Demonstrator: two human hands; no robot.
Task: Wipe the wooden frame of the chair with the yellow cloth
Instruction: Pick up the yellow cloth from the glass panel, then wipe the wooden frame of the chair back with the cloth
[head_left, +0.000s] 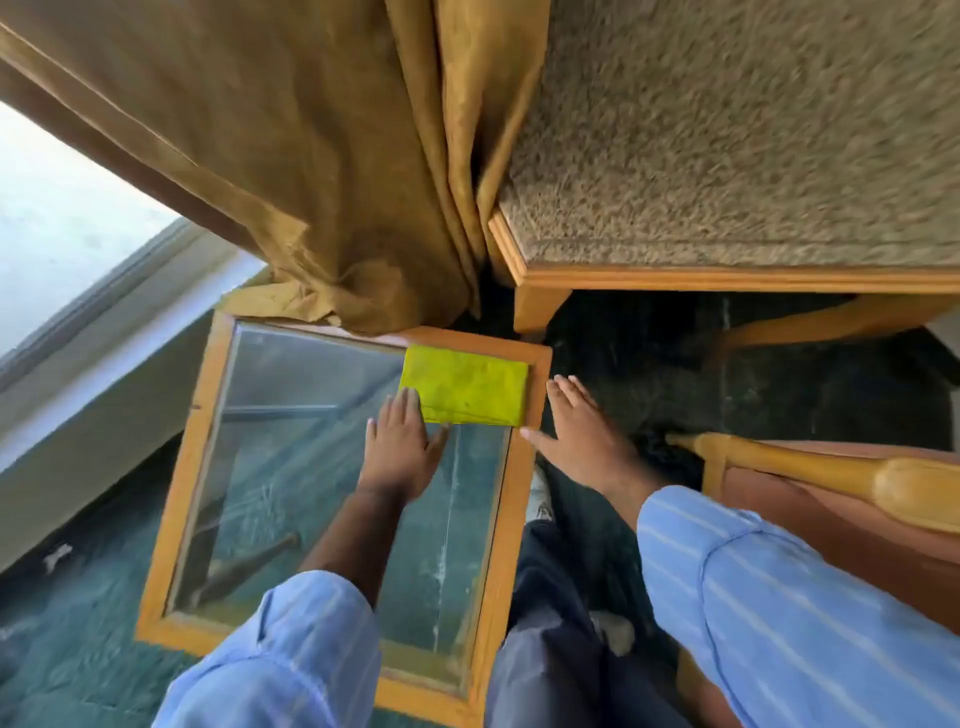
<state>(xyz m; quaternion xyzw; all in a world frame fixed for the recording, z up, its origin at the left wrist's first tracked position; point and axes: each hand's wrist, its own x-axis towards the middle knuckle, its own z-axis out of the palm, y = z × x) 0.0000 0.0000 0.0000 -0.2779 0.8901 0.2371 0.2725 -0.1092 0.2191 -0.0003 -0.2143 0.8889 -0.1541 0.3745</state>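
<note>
A folded yellow cloth (467, 387) lies flat on the far right corner of a glass-topped side table (187, 457). My left hand (400, 447) rests open on the glass, fingertips touching the cloth's near left edge. My right hand (576, 431) hovers open, fingers spread, just right of the table's edge and beside the cloth, holding nothing. The chair (727, 278) stands beyond, with a light wooden frame under a tan fuzzy seat cushion. Its front left leg (535, 312) stands just past the table corner.
A brown curtain (311, 182) hangs down onto the table's far edge. A second wooden chair's arm (857, 478) sits at the right. The floor is dark green carpet (78, 623). My legs stand between the table and the right chair.
</note>
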